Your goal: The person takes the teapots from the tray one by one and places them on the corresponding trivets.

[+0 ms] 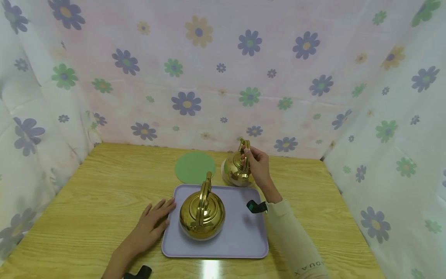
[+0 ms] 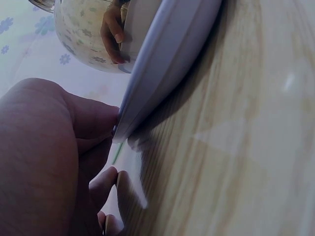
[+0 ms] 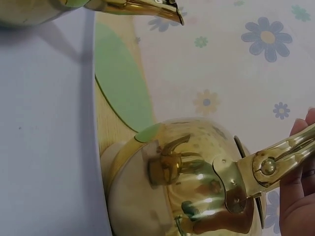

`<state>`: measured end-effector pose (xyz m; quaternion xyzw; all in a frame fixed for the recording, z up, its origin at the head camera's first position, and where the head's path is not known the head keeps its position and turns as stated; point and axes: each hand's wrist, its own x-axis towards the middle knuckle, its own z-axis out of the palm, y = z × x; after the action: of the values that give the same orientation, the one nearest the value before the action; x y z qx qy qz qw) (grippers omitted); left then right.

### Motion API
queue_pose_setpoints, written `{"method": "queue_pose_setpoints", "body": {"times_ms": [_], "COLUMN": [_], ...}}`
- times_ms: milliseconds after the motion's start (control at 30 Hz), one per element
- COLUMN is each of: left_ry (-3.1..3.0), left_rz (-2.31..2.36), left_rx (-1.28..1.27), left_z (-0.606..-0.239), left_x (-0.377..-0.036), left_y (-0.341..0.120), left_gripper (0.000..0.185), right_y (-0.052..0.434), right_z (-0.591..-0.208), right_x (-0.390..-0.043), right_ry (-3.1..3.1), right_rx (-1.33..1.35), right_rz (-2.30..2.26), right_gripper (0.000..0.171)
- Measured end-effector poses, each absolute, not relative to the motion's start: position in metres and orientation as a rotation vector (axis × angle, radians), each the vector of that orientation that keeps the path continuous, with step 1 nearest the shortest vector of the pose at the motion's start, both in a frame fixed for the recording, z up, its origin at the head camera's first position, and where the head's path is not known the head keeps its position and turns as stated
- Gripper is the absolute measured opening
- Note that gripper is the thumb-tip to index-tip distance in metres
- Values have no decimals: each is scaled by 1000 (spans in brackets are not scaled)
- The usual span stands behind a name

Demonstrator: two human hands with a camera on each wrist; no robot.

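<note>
My right hand (image 1: 259,164) grips the upright handle (image 3: 288,157) of a shiny gold kettle (image 1: 238,170) behind the tray's right half. Part of a pale round mat (image 1: 224,179) shows at this kettle's base. A second gold kettle (image 1: 202,213), its handle raised and spout pointing away, sits on a lilac tray (image 1: 240,244), left of the middle. At the tray's left rim lies my left hand (image 1: 150,224), its fingers stretched out. In the left wrist view the thumb (image 2: 93,115) touches the rim, while other fingertips reach low beside the tabletop.
A flat green round mat (image 1: 195,166) lies behind the tray, left of the held kettle. Wood-grain tabletop (image 1: 104,186) surrounds the tray. Flower-printed curtains (image 1: 223,77) close off the back and both sides. A small black device (image 1: 256,206) is worn at the right wrist.
</note>
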<state>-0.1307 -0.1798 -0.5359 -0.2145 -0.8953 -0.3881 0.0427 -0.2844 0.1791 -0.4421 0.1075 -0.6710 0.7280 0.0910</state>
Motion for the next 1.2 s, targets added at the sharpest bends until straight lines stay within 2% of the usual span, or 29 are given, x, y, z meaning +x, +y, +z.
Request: {"method": "queue_pose_setpoints", "body": {"times_ms": [300, 633, 767, 1000, 1200], "left_ry": [-2703, -2690, -2701, -2709, -2702], "left_rz": [-1190, -1187, -1180, -1159, -1150], "left_rx": [-671, -682, -686, -683, -691], "left_z": [-535, -537, -537, -538, -540], "left_x": [-128, -129, -130, -131, -131], "left_y": [-177, -177, -178, -180, -178], "left_gripper": [46, 46, 46, 46, 46], "right_y": [179, 178, 174, 163, 152], "right_z": [-442, -444, -446, -441, -435], "right_x": [-283, -273, -263, -237, -213], "right_ry": [-1954, -1969, -1832, -1580, -1538], "right_rx": [244, 49, 25, -14, -38], "right_rz": [2265, 2111, 2083, 2142, 2297], "right_gripper": [36, 38, 37, 24, 28]}}
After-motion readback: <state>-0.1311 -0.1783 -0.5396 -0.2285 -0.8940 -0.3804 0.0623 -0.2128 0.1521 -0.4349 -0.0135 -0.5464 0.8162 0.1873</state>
